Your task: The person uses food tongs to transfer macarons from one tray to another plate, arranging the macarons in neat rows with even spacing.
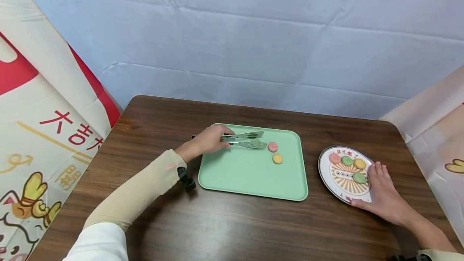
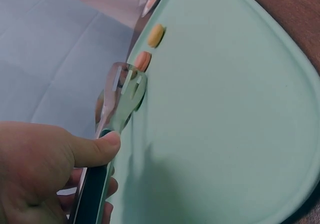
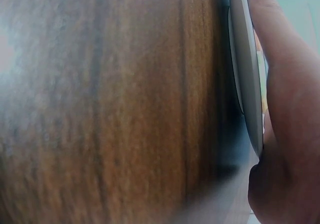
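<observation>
My left hand [image 1: 211,139] holds metal serving tongs [image 1: 250,145] with slotted ends over the far left of a light green tray [image 1: 239,176]. The tong arms stand apart, around a green macaron [image 1: 255,141] partly hidden by the near arm; whether they touch it I cannot tell. Just beyond the tong tips lie a pink macaron [image 1: 272,147] and a yellow macaron [image 1: 277,158]. My right hand [image 1: 385,194] rests against the right rim of a round printed plate [image 1: 328,172], fingers fairly straight, thumb on the near rim. The plate bears a pink [image 1: 335,158], a yellow [image 1: 359,163] and two green macarons [image 1: 346,160].
Both tray and plate stand on a dark wooden table [image 1: 232,228], the plate to the tray's right. A pale blue cloth [image 1: 253,51] hangs behind the table. Printed curtains [image 1: 54,152] flank it on either side.
</observation>
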`<state>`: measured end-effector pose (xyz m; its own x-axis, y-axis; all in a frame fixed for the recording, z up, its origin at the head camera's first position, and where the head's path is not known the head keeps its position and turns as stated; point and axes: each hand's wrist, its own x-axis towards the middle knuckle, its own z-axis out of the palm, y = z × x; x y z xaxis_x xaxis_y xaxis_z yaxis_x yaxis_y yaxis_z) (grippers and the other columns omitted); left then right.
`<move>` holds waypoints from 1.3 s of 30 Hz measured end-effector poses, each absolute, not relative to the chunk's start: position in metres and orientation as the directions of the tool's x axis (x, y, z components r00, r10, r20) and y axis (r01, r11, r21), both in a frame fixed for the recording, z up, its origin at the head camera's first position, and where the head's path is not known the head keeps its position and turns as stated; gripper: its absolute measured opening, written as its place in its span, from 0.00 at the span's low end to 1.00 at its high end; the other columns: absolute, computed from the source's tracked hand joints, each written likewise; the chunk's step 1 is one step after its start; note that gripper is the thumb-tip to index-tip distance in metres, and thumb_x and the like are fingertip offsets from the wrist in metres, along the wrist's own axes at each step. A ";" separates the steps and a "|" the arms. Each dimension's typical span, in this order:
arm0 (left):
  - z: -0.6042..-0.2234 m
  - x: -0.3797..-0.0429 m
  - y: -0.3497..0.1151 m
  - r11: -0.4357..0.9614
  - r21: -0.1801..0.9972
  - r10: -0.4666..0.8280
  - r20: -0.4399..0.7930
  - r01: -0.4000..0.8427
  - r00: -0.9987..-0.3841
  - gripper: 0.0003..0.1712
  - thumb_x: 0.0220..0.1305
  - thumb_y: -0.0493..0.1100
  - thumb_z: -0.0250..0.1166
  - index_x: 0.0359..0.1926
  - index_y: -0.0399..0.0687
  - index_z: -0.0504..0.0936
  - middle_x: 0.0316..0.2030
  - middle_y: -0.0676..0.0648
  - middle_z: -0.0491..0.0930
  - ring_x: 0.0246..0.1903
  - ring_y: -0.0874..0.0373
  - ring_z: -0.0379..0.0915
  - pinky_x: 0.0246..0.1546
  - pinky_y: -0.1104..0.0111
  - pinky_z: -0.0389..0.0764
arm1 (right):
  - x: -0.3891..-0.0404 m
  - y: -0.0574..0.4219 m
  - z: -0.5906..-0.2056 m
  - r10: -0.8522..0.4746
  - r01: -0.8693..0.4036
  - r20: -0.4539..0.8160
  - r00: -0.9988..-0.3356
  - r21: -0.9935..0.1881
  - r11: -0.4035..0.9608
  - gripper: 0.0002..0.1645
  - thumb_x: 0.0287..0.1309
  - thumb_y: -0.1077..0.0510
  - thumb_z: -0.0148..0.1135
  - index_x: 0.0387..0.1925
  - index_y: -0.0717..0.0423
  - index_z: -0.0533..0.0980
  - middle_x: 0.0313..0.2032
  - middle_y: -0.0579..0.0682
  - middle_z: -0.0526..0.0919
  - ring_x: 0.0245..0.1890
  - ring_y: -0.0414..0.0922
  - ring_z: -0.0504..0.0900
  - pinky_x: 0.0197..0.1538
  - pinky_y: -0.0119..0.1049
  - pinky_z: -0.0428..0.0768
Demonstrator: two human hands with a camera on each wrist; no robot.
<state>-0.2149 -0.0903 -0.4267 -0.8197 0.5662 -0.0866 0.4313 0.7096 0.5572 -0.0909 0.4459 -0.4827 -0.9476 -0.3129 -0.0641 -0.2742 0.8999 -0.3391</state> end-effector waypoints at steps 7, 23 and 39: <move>-0.429 -0.215 -0.090 0.708 0.559 0.565 -0.081 0.432 -0.821 0.24 0.68 0.38 0.69 0.64 0.41 0.80 0.61 0.42 0.80 0.62 0.49 0.75 0.58 0.57 0.78 | -0.093 0.445 -0.482 -0.311 -0.271 -0.069 -0.948 -0.336 0.902 0.81 0.54 0.39 0.75 0.72 0.83 0.27 0.71 0.82 0.22 0.73 0.67 0.15 0.70 0.40 0.13; -0.430 -0.213 -0.085 0.722 0.528 0.560 -0.068 0.446 -0.826 0.22 0.69 0.39 0.68 0.63 0.42 0.81 0.61 0.43 0.80 0.61 0.50 0.76 0.59 0.58 0.78 | -0.093 0.447 -0.481 -0.302 -0.260 -0.079 -0.950 -0.336 0.905 0.80 0.53 0.39 0.75 0.72 0.83 0.28 0.71 0.82 0.23 0.73 0.67 0.15 0.70 0.41 0.12; -0.430 -0.212 -0.082 0.720 0.517 0.565 -0.047 0.464 -0.824 0.22 0.69 0.39 0.69 0.62 0.41 0.82 0.60 0.42 0.81 0.60 0.49 0.77 0.59 0.58 0.78 | -0.092 0.447 -0.480 -0.304 -0.262 -0.082 -0.949 -0.329 0.907 0.81 0.53 0.39 0.75 0.72 0.83 0.28 0.71 0.82 0.23 0.73 0.67 0.15 0.70 0.40 0.12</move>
<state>-0.2116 -0.0822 -0.4299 -0.8241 0.5646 -0.0466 0.4638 0.7197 0.5166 -0.0919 0.4473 -0.4805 -0.9492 -0.3038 -0.0818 -0.2620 0.9073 -0.3289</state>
